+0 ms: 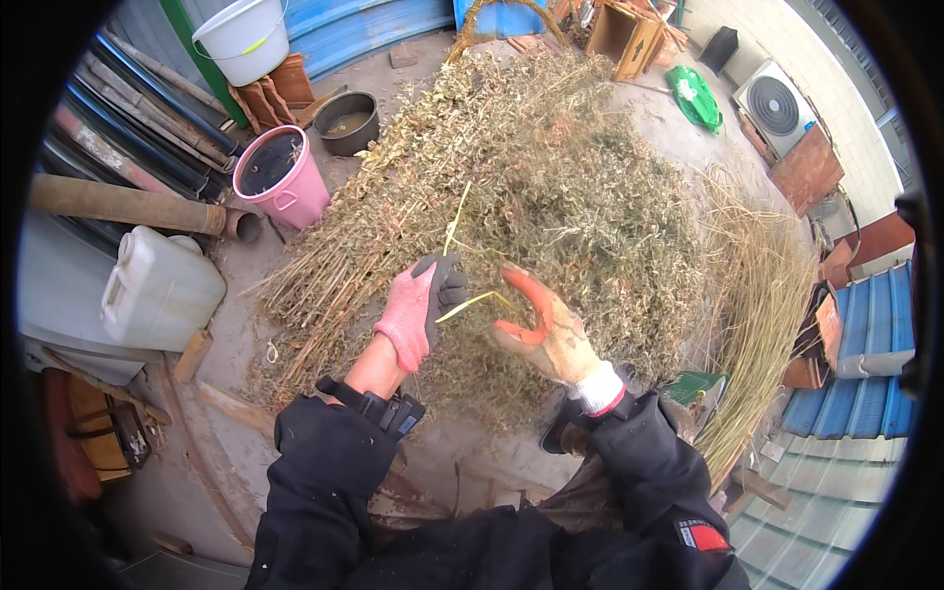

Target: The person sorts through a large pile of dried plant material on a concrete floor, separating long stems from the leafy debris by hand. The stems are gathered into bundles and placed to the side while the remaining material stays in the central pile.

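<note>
My left hand (426, 301), in a pink glove with a dark grey coated palm, is closed on a pale green plant strip (457, 217); one end rises above the fist and a bent end sticks out on the right. My right hand (538, 321), in a cream glove with orange coating, stands just right of it, thumb and fingers apart, with nothing seen between them. Under and beyond both hands spreads a large heap of dried leafy plants (575, 184), its bare stalks (324, 276) pointing to the lower left.
Long dry grass stems (767, 317) lie along the right. At left stand a pink bucket (310, 188), a dark basin (361, 136) and a white plastic jerrycan (166, 295). A wooden box (641, 48) and a green bag (693, 96) are at the back. Timber strips (236, 409) lie at lower left.
</note>
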Demonstrator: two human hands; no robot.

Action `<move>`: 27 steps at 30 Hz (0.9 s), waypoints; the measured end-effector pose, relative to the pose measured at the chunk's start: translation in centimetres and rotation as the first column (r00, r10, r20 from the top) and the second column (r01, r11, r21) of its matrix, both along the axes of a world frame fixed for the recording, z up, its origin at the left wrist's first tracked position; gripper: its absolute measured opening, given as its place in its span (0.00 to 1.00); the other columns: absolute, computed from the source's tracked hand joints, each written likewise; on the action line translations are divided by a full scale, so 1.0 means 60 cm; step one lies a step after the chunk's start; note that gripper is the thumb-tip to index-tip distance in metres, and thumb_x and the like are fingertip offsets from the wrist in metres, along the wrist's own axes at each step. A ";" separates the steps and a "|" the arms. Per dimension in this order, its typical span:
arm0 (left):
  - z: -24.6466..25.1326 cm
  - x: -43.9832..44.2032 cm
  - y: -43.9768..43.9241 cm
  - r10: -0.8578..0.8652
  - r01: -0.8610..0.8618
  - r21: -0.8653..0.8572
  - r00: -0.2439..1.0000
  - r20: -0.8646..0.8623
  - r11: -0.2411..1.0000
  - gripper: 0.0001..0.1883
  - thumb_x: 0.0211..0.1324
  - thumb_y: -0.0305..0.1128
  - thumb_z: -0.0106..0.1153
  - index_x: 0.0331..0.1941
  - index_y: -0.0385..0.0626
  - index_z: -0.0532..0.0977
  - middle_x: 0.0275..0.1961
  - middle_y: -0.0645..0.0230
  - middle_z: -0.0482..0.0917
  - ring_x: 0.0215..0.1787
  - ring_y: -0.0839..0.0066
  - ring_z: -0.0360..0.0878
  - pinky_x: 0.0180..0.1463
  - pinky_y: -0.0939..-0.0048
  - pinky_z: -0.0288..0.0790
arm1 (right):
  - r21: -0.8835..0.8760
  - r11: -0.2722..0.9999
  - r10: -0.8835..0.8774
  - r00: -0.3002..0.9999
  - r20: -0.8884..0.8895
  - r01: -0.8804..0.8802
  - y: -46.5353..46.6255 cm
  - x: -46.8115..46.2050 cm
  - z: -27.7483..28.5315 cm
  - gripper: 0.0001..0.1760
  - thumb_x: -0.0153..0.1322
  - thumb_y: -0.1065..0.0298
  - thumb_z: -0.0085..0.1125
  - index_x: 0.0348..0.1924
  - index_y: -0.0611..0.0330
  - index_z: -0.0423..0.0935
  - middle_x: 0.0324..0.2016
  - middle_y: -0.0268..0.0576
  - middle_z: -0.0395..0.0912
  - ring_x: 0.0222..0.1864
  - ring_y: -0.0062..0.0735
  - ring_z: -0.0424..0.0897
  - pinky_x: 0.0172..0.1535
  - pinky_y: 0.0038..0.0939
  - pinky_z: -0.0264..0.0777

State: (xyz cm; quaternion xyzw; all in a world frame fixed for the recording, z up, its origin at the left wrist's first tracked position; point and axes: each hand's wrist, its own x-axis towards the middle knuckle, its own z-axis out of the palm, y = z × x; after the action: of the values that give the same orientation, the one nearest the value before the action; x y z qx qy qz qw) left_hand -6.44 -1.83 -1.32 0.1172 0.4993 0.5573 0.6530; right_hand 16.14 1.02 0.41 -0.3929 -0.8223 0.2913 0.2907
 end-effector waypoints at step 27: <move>0.099 0.019 -0.029 -0.530 0.598 0.080 0.758 -0.381 0.798 0.17 0.72 0.39 0.57 0.53 0.39 0.84 0.30 0.70 0.83 0.27 0.81 0.79 0.30 0.75 0.72 | 0.079 0.987 -0.132 0.987 -0.088 0.139 0.106 0.059 0.066 0.34 0.73 0.58 0.71 0.71 0.53 0.72 0.69 0.50 0.74 0.72 0.50 0.72 0.70 0.42 0.69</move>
State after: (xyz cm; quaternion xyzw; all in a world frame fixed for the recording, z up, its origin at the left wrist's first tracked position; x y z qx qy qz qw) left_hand -5.29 -3.58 4.64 0.4208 0.4876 0.3512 0.6796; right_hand 19.66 7.39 4.38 -0.4231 -0.7925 0.2517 0.3599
